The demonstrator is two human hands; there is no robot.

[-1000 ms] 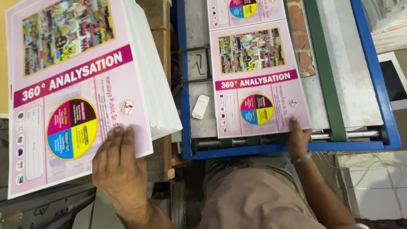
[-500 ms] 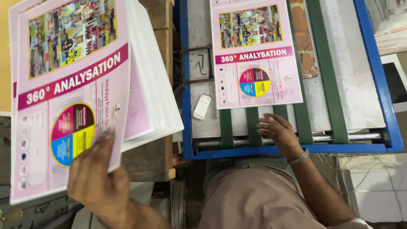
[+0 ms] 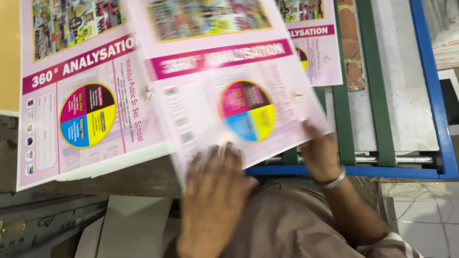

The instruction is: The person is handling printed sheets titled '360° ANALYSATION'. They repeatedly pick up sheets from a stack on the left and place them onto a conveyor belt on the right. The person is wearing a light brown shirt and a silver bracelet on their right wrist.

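pink printed sheet (image 3: pixel 224 95) mid-transfer — left hand (image 3: pixel 210 200) and right hand (image 3: pixel 321 152) pinch its lower edge, off the stack (image 3: pixel 86 119) but not yet flat on the blue-framed feeder (image 3: pixel 430 95) — another sheet (image 3: pixel 318 52) already fed.

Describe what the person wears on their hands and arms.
Both hands are bare, without gloves. The left hand shows no ring or band, though it is blurred. The right hand has a thin silver-coloured metal bangle at the wrist. Farther up the right arm, a sleeve edge appears light with darker stripes.
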